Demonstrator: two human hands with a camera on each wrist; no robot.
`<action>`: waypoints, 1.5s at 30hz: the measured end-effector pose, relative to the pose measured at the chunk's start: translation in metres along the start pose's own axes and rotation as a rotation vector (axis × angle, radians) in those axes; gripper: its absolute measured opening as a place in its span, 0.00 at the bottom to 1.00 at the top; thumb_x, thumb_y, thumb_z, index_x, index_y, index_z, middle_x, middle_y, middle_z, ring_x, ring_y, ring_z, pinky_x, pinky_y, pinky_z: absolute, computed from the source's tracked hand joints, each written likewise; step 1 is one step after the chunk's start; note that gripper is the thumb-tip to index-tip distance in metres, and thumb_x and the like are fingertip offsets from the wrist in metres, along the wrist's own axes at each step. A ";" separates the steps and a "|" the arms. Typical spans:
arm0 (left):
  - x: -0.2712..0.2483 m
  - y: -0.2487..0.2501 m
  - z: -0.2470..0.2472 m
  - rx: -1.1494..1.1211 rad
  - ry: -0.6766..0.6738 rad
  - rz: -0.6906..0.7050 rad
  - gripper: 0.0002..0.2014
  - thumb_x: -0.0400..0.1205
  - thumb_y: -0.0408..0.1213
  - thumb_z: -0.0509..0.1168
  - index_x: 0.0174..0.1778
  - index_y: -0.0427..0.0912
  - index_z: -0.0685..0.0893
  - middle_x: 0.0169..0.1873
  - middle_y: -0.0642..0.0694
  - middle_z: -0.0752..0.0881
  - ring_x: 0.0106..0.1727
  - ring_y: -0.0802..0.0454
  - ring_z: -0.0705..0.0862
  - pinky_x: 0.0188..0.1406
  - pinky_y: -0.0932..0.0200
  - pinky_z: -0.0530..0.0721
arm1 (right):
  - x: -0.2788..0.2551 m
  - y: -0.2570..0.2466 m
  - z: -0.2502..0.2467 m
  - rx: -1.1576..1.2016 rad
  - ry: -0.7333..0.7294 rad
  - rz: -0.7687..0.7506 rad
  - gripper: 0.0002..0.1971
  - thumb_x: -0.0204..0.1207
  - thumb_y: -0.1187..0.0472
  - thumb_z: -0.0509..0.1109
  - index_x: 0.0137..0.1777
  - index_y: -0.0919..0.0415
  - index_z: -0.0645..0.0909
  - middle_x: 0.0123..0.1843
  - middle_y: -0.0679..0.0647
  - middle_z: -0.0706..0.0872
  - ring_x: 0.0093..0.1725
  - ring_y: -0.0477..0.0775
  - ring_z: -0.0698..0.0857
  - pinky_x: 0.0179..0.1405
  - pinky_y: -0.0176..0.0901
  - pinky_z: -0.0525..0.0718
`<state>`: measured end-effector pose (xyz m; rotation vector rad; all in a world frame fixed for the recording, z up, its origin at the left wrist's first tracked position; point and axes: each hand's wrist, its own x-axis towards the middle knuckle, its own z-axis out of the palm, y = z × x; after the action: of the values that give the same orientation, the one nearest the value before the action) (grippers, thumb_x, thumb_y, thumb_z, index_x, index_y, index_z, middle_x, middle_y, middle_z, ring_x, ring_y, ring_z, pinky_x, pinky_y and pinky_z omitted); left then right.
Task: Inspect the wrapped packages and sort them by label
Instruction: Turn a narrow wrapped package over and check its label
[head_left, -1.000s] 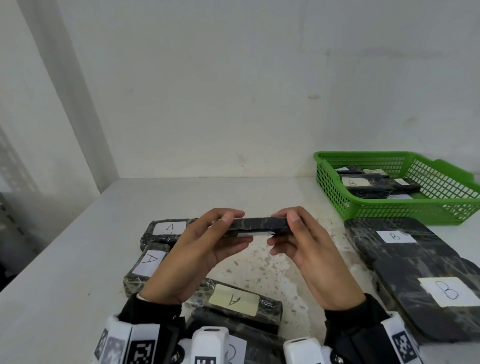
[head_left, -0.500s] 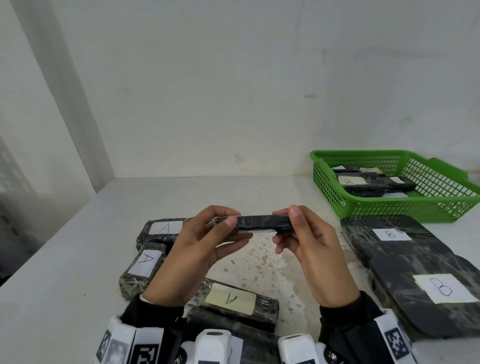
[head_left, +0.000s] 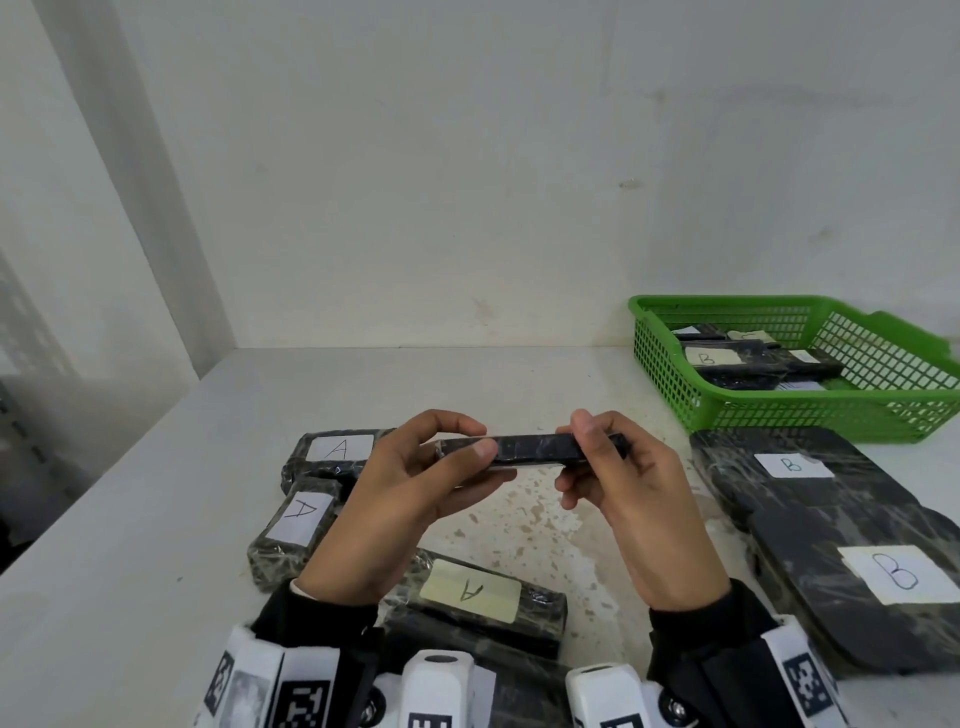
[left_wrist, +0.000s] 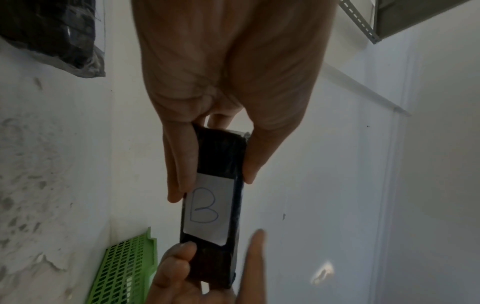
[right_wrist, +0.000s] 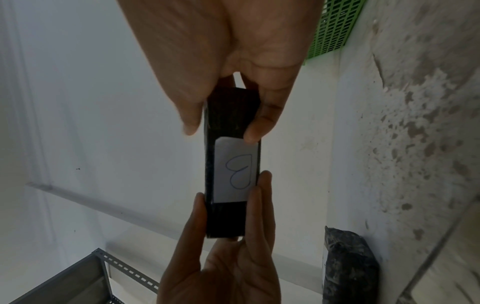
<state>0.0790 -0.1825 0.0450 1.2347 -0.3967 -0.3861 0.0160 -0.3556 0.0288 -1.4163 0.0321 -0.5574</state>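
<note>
A slim black wrapped package (head_left: 524, 450) is held level above the table, edge-on to the head camera. My left hand (head_left: 415, 488) pinches its left end and my right hand (head_left: 618, 483) pinches its right end. Its underside carries a white label with a B (left_wrist: 207, 207), also plain in the right wrist view (right_wrist: 237, 170). Three packages labelled A (head_left: 340, 448) (head_left: 298, 514) (head_left: 470, 592) lie on the table at the left. Two large packages labelled B (head_left: 792, 465) (head_left: 896, 574) lie at the right.
A green basket (head_left: 670, 364) at the back right holds several B-labelled packages (head_left: 711, 357). Another dark package (head_left: 467, 644) lies close to my wrists. The white table (head_left: 130, 545) meets a wall behind and a pillar at the left. A grey metal rack (right_wrist: 78, 275) stands off the table.
Both hands have turned the held package slightly and lifted its near edge; the white label that peeked under it is now barely seen from the head camera. Nothing else has moved.
</note>
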 end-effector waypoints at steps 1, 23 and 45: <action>0.000 -0.001 0.000 0.002 0.007 0.009 0.16 0.73 0.35 0.78 0.51 0.32 0.83 0.53 0.19 0.86 0.52 0.34 0.92 0.56 0.55 0.89 | 0.000 0.000 0.000 -0.009 -0.007 0.006 0.23 0.67 0.42 0.71 0.43 0.66 0.83 0.35 0.53 0.86 0.32 0.51 0.83 0.34 0.38 0.83; -0.006 0.003 0.008 0.027 0.040 0.005 0.24 0.65 0.36 0.76 0.55 0.34 0.79 0.37 0.33 0.92 0.48 0.37 0.93 0.51 0.61 0.90 | -0.007 -0.003 0.004 -0.072 0.017 0.032 0.26 0.65 0.46 0.76 0.47 0.71 0.80 0.27 0.51 0.81 0.29 0.50 0.79 0.33 0.35 0.80; -0.002 -0.003 -0.001 0.215 -0.022 0.109 0.13 0.63 0.50 0.79 0.35 0.46 0.89 0.48 0.34 0.92 0.58 0.31 0.89 0.65 0.41 0.86 | -0.011 -0.006 0.007 -0.054 -0.005 0.024 0.23 0.61 0.53 0.81 0.48 0.68 0.81 0.40 0.58 0.88 0.32 0.42 0.83 0.36 0.30 0.81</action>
<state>0.0777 -0.1822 0.0419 1.4121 -0.5331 -0.2688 0.0065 -0.3456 0.0326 -1.4682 0.0599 -0.5364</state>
